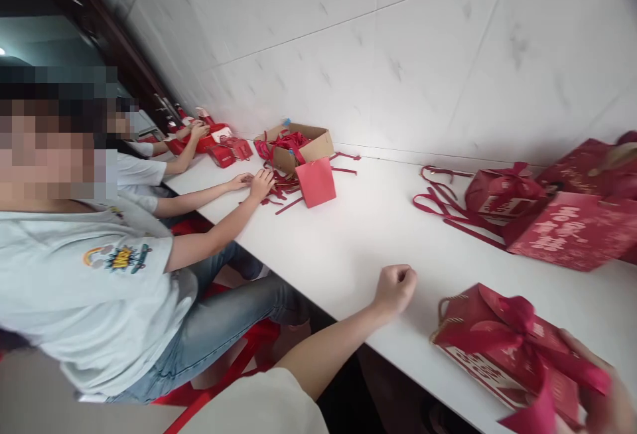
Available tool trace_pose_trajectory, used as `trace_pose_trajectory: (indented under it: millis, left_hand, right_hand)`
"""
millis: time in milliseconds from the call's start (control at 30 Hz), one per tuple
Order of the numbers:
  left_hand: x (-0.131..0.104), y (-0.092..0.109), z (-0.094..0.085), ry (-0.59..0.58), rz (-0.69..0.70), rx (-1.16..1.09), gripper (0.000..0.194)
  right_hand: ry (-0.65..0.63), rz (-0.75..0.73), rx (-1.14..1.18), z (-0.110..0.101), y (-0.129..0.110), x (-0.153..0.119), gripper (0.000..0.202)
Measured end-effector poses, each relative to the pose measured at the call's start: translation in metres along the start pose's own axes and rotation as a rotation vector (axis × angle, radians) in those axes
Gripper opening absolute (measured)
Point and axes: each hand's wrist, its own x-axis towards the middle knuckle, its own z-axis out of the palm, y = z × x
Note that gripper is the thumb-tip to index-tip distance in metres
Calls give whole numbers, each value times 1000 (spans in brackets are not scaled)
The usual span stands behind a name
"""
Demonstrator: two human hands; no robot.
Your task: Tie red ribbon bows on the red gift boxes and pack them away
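Observation:
My left hand (395, 288) is curled closed above the white table (348, 248), near its front edge, with nothing visible in it. At the lower right, my right hand (610, 384) is wrapped round the end of a red gift box (490, 331). That box has a dark pink ribbon bow (520, 321) on top, rope handles at its left end and a white panel with lettering. The right hand is partly cut off by the frame edge.
More red gift boxes (577, 231) and loose red ribbons (468, 221) lie at the right by the tiled wall. Farther left, a person's hands (261, 184) touch ribbons beside a red box (317, 183) and an open carton (318, 143). Another person sits beyond.

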Motion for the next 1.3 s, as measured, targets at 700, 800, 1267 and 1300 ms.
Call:
trace_pose_trajectory:
  millis: [700, 800, 1267, 1300]
  left_hand:
    - [2, -2, -2, 57, 148, 89, 22]
    - [2, -5, -2, 60, 165, 104, 22]
    - [27, 1, 4, -109, 20, 29, 44]
    - [35, 4, 7, -105, 12, 8, 44]
  right_hand:
    - [93, 44, 118, 14, -38, 22, 69]
    - [120, 58, 131, 14, -35, 22, 68]
    - [-20, -7, 126, 15, -35, 31, 66]
    - [-52, -28, 124, 15, -35, 38, 66]
